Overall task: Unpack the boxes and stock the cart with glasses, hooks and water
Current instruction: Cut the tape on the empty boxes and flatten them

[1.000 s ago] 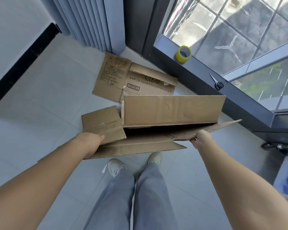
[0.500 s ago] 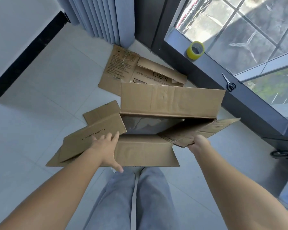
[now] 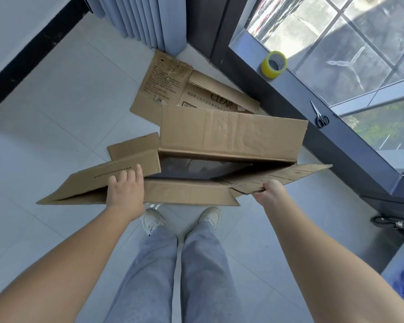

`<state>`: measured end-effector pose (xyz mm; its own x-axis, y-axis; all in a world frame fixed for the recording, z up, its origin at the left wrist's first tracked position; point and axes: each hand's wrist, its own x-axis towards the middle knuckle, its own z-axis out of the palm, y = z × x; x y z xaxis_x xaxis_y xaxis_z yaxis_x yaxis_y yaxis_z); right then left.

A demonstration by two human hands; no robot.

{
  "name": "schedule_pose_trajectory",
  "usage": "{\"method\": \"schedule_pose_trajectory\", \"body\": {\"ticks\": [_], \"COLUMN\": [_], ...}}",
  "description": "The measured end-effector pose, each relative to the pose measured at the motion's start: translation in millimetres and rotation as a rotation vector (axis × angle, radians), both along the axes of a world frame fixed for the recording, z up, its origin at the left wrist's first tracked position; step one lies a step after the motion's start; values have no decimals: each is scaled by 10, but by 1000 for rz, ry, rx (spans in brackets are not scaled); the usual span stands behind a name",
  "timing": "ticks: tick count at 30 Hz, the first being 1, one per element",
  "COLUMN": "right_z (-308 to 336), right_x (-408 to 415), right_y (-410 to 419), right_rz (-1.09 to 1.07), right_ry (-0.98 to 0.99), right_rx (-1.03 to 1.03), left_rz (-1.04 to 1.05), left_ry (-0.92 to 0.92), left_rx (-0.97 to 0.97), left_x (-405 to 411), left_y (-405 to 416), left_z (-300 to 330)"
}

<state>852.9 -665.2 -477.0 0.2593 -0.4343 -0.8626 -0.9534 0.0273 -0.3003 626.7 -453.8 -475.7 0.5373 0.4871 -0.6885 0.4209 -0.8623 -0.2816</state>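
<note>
Floor (image 3: 56, 117): pale tile, person standing, both shoes visible at 6 o'clock below the box.
Open cardboard box (image 3: 231, 136): centre of view, held above the floor, both ends open so floor shows through; flaps splayed.
Flattened carton (image 3: 173, 82) marked "CLEAR": on the floor at 12 o'clock from the box, partly hidden behind it.
Window sill (image 3: 301, 89), 1–3 o'clock: carries yellow tape roll (image 3: 273, 64) and, well apart, scissors (image 3: 320, 117).
Left hand (image 3: 125, 190), 9 o'clock side: fingers straight, resting flat on the left flap.
Right hand (image 3: 269, 191), 3 o'clock side: fingers curled, gripping the right flap's edge.
</note>
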Motion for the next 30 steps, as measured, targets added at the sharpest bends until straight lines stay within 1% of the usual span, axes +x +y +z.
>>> {"method": "schedule_pose_trajectory", "body": {"ticks": [1, 3, 4, 5, 6, 7, 8, 9, 10, 11, 12, 13, 14, 15, 16, 17, 18, 21, 23, 24, 25, 26, 28, 29, 30], "right_z": [-7, 34, 25, 61, 86, 117, 172, 262, 354, 435, 512, 574, 587, 556, 480, 386, 289, 17, -154, -246, -334, -420, -536, -548, -534], "right_x": [8, 35, 55, 98, 131, 167, 196, 224, 273, 326, 364, 406, 455, 533, 603, 668, 728, 876, 916, 910, 895, 875, 841, 826, 817], "right_y": [2, 43, 61, 108, 148, 182, 212, 266, 352, 424, 511, 612, 709, 790, 852, 911, 971, 1148, 1212, 1232, 1234, 1227, 1185, 1153, 1117], "right_rz": [59, 231, 353, 501, 628, 709, 853, 968, 939, 975, 1151, 1469, 1810, 2118, 2341, 2463, 2515, 2530, 2596, 2636, 2664, 2675, 2661, 2659, 2672], "right_ry": [10, 2, 33, 91, 85, 82, 17, -106, -290, -477, -606, -631, -570, -475, -391, -343, -319, -255, -179, -131, -78, -23, 44, 43, 9], "right_rx": [-5, 56, 38, -35, -86, -115, -148, -230, -355, -391, -349, -292, -245, -263, -315, -358, -386, -404, -449, -470, -488, -496, -492, -486, -482], "left_rz": [33, 117, 163, 210, 241, 230, 184, 123, 75, 45, 27, 2, -39, -100, -153, -192, -219, -243, -273, -274, -273, -218, -173, -108, -64], "left_ry": [-5, -17, -28, -47, -63, -72, -74, -70, -61, -50, -45, -41, -30, -1, 23, 39, 53, 29, -148, -257, -316, -329, -280, -235, -244], "left_rx": [11, 8, -13, -49, -97, -148, -180, -184, -178, -179, -182, -175, -165, -153, -152, -163, -181, -222, -245, -291, -336, -341, -334, -335, -279], "left_x": [44, 112, 140, 161, 167, 165, 151, 133, 118, 110, 109, 126, 149, 173, 184, 175, 137, -54, -194, -263, -333, -357, -348, -287, -244], "left_y": [47, 142, 191, 240, 284, 318, 334, 339, 338, 330, 321, 324, 327, 334, 336, 334, 325, 257, 220, 223, 212, 205, 198, 202, 205], "left_z": [2, -36, -61, -91, -125, -144, -149, -152, -155, -150, -147, -152, -166, -172, -162, -155, -150, -187, -262, -302, -356, -409, -390, -331, -305]}}
